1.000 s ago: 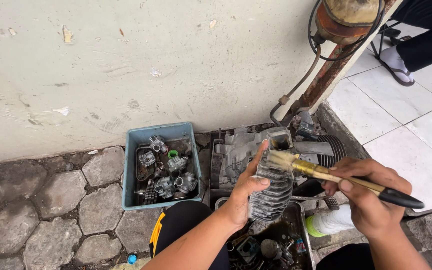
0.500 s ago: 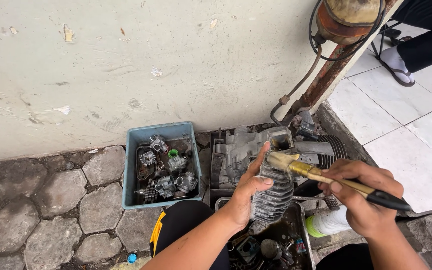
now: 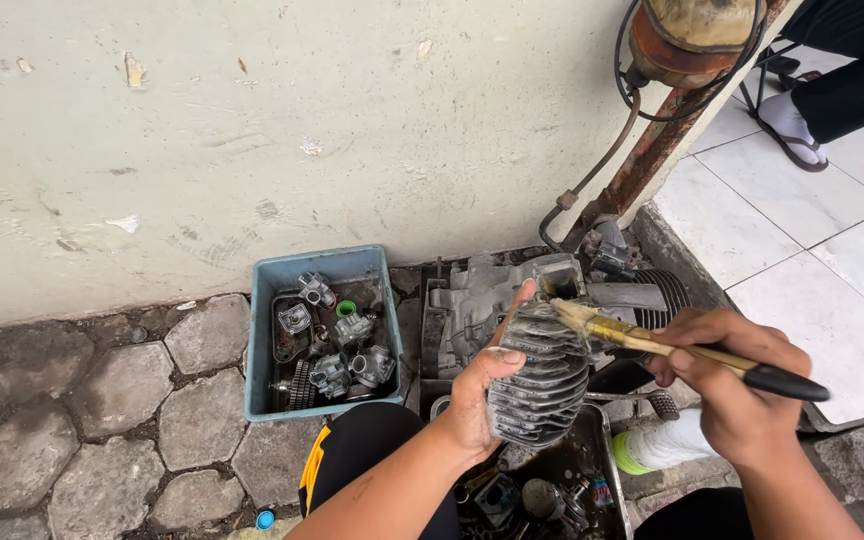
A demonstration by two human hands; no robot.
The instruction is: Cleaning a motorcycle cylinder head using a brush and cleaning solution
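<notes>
one head-worn camera looked steeply down, close over the hands, facing the wall (image 3: 252,130) and paving.

We turn the cylinder under the brush

Our left hand (image 3: 480,400) has rolled the finned cylinder (image 3: 540,385) leftward and nearer; our right hand (image 3: 737,385) has flattened the brush (image 3: 642,342) across its top.
</notes>
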